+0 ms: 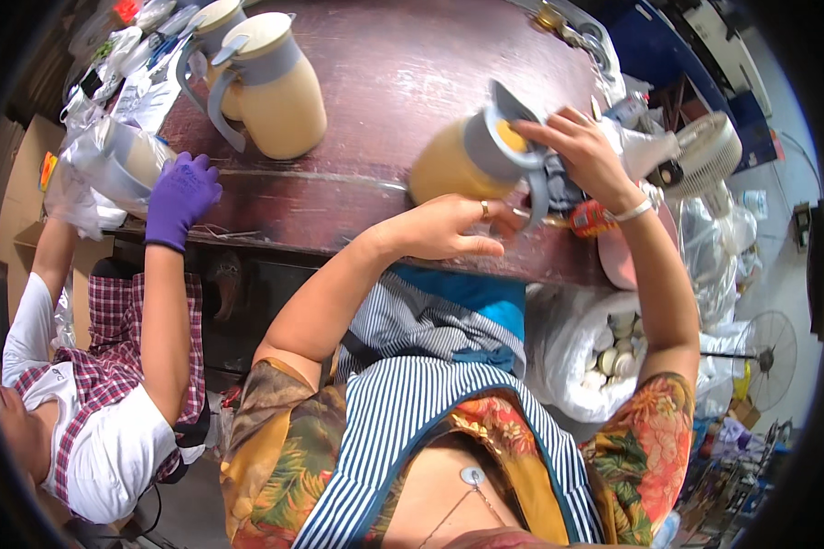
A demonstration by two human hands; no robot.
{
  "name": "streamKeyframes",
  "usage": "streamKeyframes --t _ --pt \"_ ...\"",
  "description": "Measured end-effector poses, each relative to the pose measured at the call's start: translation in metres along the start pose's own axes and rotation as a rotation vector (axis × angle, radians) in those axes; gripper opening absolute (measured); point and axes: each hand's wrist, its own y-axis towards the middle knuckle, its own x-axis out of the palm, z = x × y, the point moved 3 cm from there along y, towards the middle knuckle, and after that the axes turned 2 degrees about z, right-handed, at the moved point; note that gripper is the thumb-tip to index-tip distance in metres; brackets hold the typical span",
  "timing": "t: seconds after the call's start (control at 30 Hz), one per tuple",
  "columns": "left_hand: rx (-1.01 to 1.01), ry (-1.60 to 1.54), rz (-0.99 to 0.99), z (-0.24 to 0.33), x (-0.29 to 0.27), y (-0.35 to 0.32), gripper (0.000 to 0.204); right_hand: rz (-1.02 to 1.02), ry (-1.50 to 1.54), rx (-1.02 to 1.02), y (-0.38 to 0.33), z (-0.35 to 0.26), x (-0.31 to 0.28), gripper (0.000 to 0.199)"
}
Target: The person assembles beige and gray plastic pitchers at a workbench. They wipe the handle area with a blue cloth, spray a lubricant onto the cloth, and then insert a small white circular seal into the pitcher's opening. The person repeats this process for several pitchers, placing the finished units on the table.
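Jug (450, 165): cream, grey-collared, tilted | right hand (584, 151) at mouth (511, 137), left hand (453, 226) near handle (538, 194) | both grips: can't tell

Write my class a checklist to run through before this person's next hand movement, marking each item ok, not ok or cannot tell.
1. Beige rounded jug with grey collar uncovered: ok, mouth open.
2. Jug upright: not ok, it leans to the right.
3. Bare right hand at the jug: ok, fingers at the rim.
4. Bare left hand gripping the curved grey handle: cannot tell, fingertips partly hidden.
5. Co-worker's purple-gloved hand clear of this jug: ok, well to the left.
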Motion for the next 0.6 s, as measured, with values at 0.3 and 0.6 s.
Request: streamKeyframes --t 0.3,0.6 --pt "-0.158 0.456 0.565 0.009 0.066 0.014 0.025 0.231 0.055 0.293 -0.002 -0.029 0.031 0.04" --pt "-0.199 -0.533 0.579 0.035 0.007 0.02 0.034 0.396 0.417 0.522 -0.091 -0.026 0.007 0.034"
